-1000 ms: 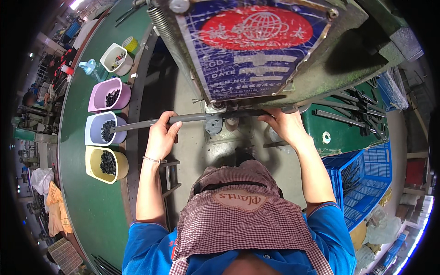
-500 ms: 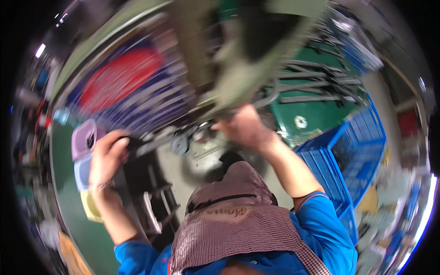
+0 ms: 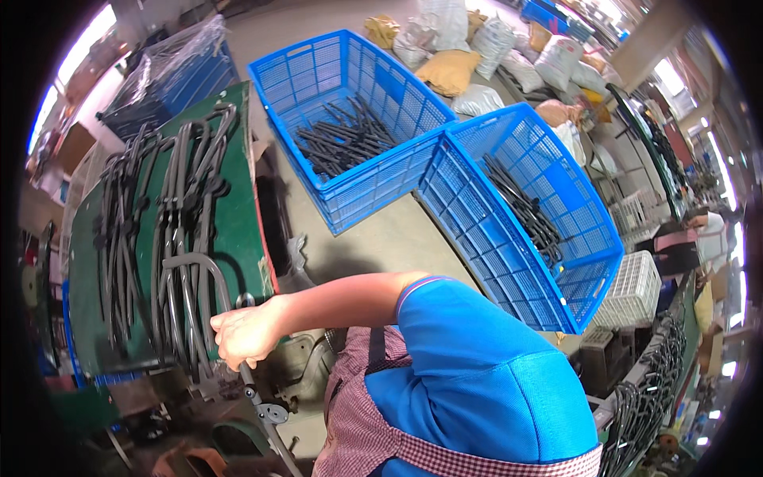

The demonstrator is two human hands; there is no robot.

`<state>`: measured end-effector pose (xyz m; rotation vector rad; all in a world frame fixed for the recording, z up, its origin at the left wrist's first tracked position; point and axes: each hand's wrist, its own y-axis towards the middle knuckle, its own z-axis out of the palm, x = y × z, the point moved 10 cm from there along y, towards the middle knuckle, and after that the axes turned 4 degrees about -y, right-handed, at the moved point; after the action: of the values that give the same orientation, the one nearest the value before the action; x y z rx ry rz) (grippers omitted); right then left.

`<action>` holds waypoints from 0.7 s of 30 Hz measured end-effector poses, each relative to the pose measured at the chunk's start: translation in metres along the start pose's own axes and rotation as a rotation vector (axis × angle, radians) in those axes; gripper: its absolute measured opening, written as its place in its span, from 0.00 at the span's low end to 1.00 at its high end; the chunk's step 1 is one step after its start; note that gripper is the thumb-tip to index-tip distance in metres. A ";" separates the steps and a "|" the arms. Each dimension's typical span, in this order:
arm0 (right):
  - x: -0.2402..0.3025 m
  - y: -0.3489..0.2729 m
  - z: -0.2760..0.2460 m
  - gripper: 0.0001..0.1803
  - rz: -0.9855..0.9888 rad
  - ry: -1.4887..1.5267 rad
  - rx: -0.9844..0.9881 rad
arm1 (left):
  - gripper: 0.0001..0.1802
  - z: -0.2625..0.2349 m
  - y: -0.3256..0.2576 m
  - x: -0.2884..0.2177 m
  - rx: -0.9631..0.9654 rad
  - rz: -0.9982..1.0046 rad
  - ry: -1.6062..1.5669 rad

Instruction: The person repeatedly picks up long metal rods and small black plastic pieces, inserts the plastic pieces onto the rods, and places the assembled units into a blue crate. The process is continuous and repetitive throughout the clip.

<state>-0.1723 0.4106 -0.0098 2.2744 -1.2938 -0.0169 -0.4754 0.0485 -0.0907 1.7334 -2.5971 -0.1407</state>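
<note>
Step in hand, as judged: handling of one bent grey tube (image 3: 216,275) at the edge of the green-topped table (image 3: 245,205). Your right hand (image 3: 248,332) is closed round it, below the bend; your left hand is out of view, so its state cannot be told. The tube's hooked upper end overlaps the pile of bent tubes (image 3: 183,199) on the tabletop; contact unclear. Its lower end, with a round disc joint (image 3: 274,413), hangs past the table's near corner. The next move probably calls for a firm grip and watch on both ends, lest the hook snag the pile.

Containers: the farther blue mesh crate (image 3: 389,176) holds a loose heap of dark rods (image 3: 342,143) on its floor. The nearer blue mesh crate (image 3: 497,254), against it at the corner, holds longer dark rods (image 3: 524,211), roughly aligned. Just beyond, a white plastic crate (image 3: 633,290); contents not discernible.
</note>
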 end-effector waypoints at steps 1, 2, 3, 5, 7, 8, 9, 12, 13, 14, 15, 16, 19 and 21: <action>-0.014 -0.007 -0.008 0.12 0.012 0.011 -0.006 | 0.10 0.004 0.004 -0.009 -0.010 0.001 0.007; -0.031 -0.015 -0.015 0.13 0.007 -0.033 0.019 | 0.10 0.007 0.007 -0.015 -0.013 -0.003 0.012; -0.045 -0.015 -0.023 0.14 0.005 -0.046 0.028 | 0.10 0.010 0.004 -0.015 -0.026 -0.022 0.004; -0.075 -0.010 -0.040 0.14 -0.035 -0.003 -0.022 | 0.10 0.011 -0.007 -0.006 -0.046 -0.056 -0.005; -0.115 -0.007 -0.067 0.15 0.008 -0.056 0.059 | 0.09 0.014 0.004 -0.008 -0.043 -0.046 -0.026; -0.134 0.002 -0.079 0.15 -0.036 -0.080 0.051 | 0.09 0.014 0.003 -0.002 -0.048 -0.049 -0.046; -0.154 0.007 -0.091 0.16 -0.078 -0.104 0.021 | 0.09 0.012 -0.003 0.011 -0.057 -0.063 -0.069; -0.217 0.018 -0.120 0.20 -0.040 -0.135 0.169 | 0.09 -0.006 -0.045 0.068 -0.072 -0.125 -0.140; -0.239 0.020 -0.130 0.20 -0.064 -0.077 0.112 | 0.09 -0.015 -0.061 0.081 -0.080 -0.150 -0.160; -0.260 0.025 -0.136 0.21 -0.044 -0.014 0.142 | 0.09 -0.020 -0.077 0.090 -0.091 -0.173 -0.178; -0.280 0.037 -0.135 0.22 0.046 -0.009 0.263 | 0.09 -0.022 -0.091 0.098 -0.101 -0.194 -0.202; -0.295 0.042 -0.137 0.21 0.035 -0.002 0.239 | 0.09 -0.024 -0.102 0.101 -0.110 -0.213 -0.223; -0.346 0.065 -0.131 0.19 0.154 0.082 0.262 | 0.12 -0.034 -0.115 0.079 -0.177 -0.287 -0.313; -0.378 0.077 -0.115 0.19 0.171 0.148 0.295 | 0.11 -0.038 -0.117 0.074 -0.140 -0.378 -0.363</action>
<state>-0.4099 0.7324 0.0338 2.3405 -1.4867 0.4204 -0.3939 -0.0663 -0.0651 2.3045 -2.3545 -0.6840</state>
